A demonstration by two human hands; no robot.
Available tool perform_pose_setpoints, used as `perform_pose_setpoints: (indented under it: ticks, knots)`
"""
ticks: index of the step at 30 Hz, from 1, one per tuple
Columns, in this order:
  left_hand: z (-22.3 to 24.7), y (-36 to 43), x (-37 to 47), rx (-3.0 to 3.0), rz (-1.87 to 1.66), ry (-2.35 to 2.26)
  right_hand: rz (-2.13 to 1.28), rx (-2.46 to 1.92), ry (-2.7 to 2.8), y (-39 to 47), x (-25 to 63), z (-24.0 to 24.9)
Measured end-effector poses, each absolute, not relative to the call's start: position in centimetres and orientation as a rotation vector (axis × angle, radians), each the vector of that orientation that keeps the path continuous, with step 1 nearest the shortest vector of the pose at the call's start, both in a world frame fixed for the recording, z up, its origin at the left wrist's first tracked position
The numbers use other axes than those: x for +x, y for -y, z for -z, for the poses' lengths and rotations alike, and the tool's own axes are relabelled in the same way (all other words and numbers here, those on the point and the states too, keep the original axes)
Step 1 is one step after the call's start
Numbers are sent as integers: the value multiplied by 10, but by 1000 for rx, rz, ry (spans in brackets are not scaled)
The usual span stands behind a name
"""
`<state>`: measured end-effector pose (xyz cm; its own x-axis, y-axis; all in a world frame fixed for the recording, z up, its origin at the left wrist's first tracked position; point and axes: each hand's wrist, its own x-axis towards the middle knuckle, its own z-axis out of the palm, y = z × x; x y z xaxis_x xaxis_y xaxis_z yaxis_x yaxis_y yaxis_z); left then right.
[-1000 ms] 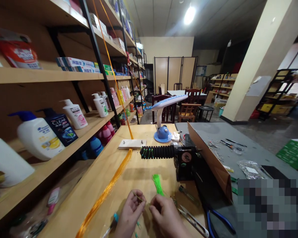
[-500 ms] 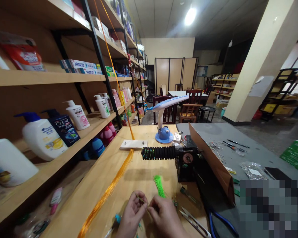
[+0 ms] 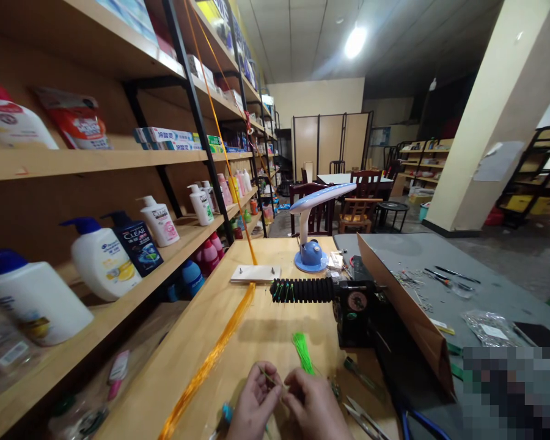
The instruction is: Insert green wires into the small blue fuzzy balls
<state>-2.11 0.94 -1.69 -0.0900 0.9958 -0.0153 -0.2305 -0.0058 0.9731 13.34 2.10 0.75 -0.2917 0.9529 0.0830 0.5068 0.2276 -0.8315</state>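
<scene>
My left hand (image 3: 256, 403) is low in the middle of the view, fingers curled and pinching a thin greenish cord (image 3: 269, 377). My right hand (image 3: 315, 404) sits close beside it, thumb and forefinger pinched at the same cord; the tips nearly meet. Just beyond my right hand lies a bundle of bright green cords (image 3: 302, 352). A small blue item (image 3: 228, 413), partly hidden, is left of my left hand. Scissors (image 3: 362, 418) lie to the right of my right hand. Farther off, a black ribbed roller (image 3: 305, 290) on a black machine (image 3: 356, 318) carries small greenish threads.
Orange threads (image 3: 211, 360) run down the wooden table (image 3: 201, 318) from a white clamp plate (image 3: 255, 274). Behind the roller stands a blue desk lamp (image 3: 310, 253). A cardboard panel (image 3: 407, 318) rises on the right; blue-handled pliers (image 3: 421, 421) lie near it. Shelves of bottles (image 3: 105, 260) line the left.
The whole scene has shifted right and slightly down as the head turned a little left. Both hands keep nearly the same pinching pose on the cord.
</scene>
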Motion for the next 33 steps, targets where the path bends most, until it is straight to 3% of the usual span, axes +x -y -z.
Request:
perform_pose_setpoints:
  ticks: [33]
  knots:
    - [10,-6,-20,1007,-1343,-1127,-793,-1416,1959,-20,134,-5]
